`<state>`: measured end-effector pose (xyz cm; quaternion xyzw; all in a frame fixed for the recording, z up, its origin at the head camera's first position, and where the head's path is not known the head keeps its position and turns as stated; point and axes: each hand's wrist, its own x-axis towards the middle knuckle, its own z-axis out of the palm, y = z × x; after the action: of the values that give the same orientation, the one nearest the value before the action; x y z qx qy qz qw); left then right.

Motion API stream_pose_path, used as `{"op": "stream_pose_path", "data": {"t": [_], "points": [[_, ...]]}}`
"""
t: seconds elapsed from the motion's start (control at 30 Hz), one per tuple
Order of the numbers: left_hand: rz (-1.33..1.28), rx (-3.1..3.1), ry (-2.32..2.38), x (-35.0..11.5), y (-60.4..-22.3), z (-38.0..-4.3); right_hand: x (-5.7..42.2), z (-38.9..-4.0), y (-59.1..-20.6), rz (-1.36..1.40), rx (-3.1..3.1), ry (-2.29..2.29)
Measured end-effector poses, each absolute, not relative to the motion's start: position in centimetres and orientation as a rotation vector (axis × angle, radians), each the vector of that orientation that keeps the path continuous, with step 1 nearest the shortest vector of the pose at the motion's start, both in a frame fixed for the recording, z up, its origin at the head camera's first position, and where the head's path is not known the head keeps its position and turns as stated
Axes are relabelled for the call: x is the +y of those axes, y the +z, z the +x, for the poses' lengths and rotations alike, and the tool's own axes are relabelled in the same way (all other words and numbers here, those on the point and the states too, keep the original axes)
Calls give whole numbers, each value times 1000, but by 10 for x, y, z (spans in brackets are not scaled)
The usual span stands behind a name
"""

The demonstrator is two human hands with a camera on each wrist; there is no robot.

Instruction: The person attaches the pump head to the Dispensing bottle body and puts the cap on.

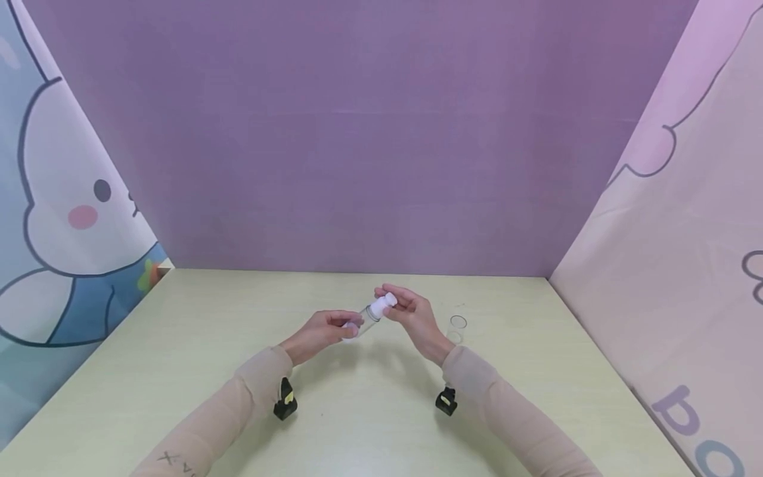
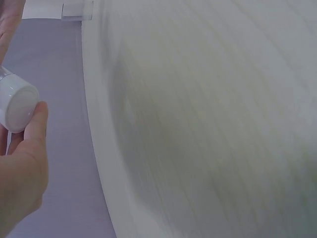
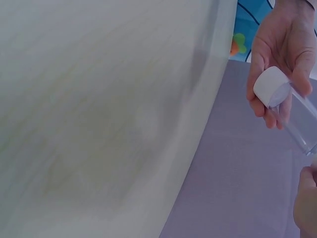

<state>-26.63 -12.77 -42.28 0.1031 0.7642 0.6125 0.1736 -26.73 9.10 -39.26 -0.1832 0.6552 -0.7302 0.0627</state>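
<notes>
A small clear bottle (image 1: 367, 319) with a white base and a white top (image 1: 381, 305) is held tilted above the table, its top pointing up to the right. My left hand (image 1: 324, 334) grips the white base (image 3: 271, 87) between thumb and fingers. At the other end, my right hand (image 1: 417, 321) has its thumb and fingers around the white top. In the left wrist view the round underside of the base (image 2: 22, 106) shows. The bottle's top is mostly out of frame in the right wrist view.
A clear cylindrical cover (image 1: 457, 328) stands on the pale table (image 1: 369, 424), just right of my right hand. A purple panel (image 1: 369, 146) rises behind the table. Printed cloths flank it on the left (image 1: 77, 199) and right (image 1: 673, 265).
</notes>
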Motion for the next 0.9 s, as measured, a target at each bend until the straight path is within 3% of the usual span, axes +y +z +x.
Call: {"op": "stream_pose_path", "data": {"t": [0.9], "points": [[288,2155,1752,-126,-421,-268,91,-266,-391,-485,2027,-2237]]}}
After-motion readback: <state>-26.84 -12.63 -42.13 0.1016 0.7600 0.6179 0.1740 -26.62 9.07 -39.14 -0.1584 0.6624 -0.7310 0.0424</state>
